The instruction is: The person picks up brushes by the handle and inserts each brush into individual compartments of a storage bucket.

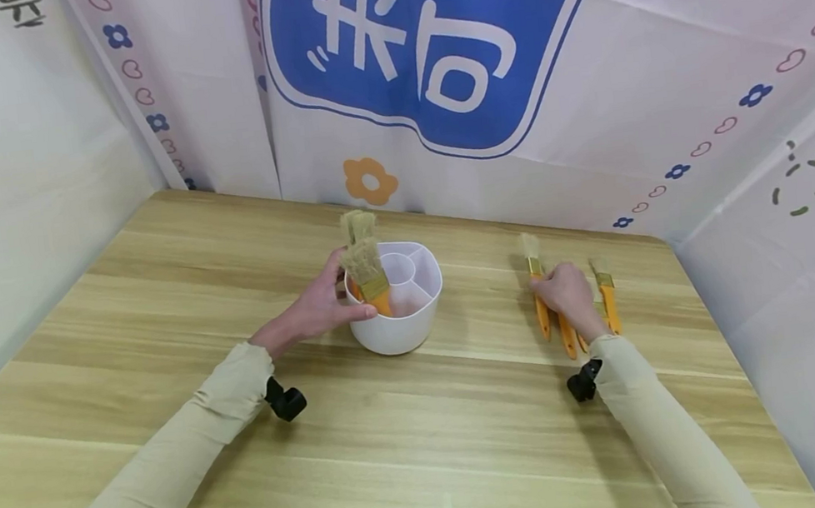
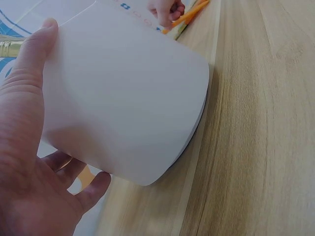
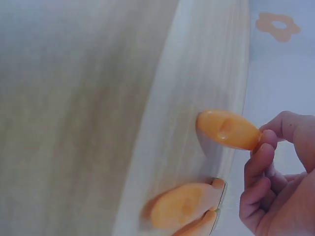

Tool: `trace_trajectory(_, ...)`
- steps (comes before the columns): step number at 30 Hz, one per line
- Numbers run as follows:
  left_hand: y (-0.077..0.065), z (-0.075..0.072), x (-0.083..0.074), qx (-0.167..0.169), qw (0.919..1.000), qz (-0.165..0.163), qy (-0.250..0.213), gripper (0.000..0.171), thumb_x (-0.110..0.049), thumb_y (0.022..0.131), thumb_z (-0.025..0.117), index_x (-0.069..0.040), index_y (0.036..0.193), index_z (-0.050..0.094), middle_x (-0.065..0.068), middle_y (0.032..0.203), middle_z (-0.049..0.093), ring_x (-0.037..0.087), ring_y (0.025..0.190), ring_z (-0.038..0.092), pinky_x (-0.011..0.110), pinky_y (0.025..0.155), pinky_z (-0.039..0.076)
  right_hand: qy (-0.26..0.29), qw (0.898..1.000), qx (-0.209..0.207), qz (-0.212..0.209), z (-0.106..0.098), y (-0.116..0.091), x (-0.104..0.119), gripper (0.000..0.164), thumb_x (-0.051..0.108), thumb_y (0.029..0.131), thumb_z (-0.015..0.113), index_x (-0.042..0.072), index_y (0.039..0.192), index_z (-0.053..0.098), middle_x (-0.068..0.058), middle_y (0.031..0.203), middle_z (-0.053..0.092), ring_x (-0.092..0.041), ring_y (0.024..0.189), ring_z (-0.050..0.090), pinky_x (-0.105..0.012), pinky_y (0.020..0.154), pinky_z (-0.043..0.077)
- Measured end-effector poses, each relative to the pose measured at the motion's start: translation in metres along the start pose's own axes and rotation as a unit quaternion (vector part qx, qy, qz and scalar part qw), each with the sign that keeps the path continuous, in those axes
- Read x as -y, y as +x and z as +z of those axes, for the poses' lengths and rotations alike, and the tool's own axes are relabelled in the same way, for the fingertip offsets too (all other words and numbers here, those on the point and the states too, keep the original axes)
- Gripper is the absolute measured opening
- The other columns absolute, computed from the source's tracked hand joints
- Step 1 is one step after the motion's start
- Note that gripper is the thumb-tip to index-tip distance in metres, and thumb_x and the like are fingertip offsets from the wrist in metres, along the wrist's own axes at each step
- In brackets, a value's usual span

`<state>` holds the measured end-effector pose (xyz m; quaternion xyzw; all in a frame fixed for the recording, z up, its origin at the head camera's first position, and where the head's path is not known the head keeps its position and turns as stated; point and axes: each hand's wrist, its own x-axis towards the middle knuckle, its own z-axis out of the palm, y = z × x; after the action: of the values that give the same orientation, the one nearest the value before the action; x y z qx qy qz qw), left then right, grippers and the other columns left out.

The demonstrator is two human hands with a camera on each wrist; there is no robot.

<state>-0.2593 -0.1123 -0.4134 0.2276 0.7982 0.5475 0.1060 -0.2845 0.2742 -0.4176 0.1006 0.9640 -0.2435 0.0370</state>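
Observation:
My left hand (image 1: 317, 308) holds a white divided caddy (image 1: 403, 331) by its left side, thumb along the front near the rim and fingers behind. Inside the caddy's left part stand paintbrushes (image 1: 363, 261), pale bristles up, with orange handles. In the left wrist view the caddy's smooth wall (image 2: 128, 93) fills the middle. Over on the right, my right hand (image 1: 566, 293) pinches a paintbrush (image 3: 227, 129) by its orange handle between thumb and fingers. Its bristles point toward the back wall. Right beside and beneath that hand lie several more paintbrushes (image 1: 611, 308), partly hidden by it.
All of this is on a wood-grain table (image 1: 429, 444). A printed white cloth wall (image 1: 578, 159) rises along the table's back edge, and pale side walls (image 1: 10, 207) close in left and right. Each wrist carries a small black camera (image 1: 287, 402).

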Motion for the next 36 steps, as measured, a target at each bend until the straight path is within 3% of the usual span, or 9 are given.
trace_trajectory(5,-0.001,0.000,0.000,0.000,1.0000,0.001,-0.002,0.094,-0.019,0.079,0.074,-0.016,0.147,0.009,0.017,0.150,0.025,0.038,0.141,0.023,0.057,0.109,0.031,0.001,0.998,-0.060,-0.022,0.005,-0.003,0.000,0.030,0.027,0.079,0.057,0.012,0.054,0.058,0.006,0.047,0.046,-0.011,0.044,0.041,-0.023,0.043,0.032)
trace_trajectory(11,-0.001,0.000,-0.001,0.000,1.0000,0.002,-0.001,0.093,-0.019,0.079,0.074,-0.016,0.147,0.010,0.017,0.150,0.025,0.038,0.141,0.022,0.057,0.109,0.032,0.024,0.994,-0.098,-0.040,0.005,-0.009,0.002,0.025,0.025,0.079,0.057,0.004,0.079,0.070,-0.010,0.074,0.069,-0.014,0.057,0.053,-0.022,0.049,0.038)
trace_trajectory(14,-0.001,0.000,-0.001,0.000,1.0000,0.005,0.000,0.093,-0.019,0.079,0.074,-0.016,0.147,0.010,0.018,0.150,0.025,0.038,0.141,0.023,0.056,0.109,0.032,0.042,0.993,-0.104,-0.048,0.004,-0.011,0.003,0.025,0.024,0.080,0.056,0.002,0.083,0.069,-0.013,0.078,0.069,-0.015,0.058,0.055,-0.021,0.051,0.040)
trace_trajectory(36,0.000,0.001,-0.002,0.000,1.0000,-0.002,0.000,0.096,-0.018,0.078,0.075,-0.016,0.147,0.008,0.019,0.150,0.024,0.039,0.140,0.023,0.057,0.109,0.031,0.117,0.980,-0.132,-0.087,0.008,-0.024,0.011,0.021,0.022,0.082,0.058,0.003,0.084,0.065,-0.007,0.066,0.066,-0.008,0.053,0.052,-0.019,0.049,0.041)
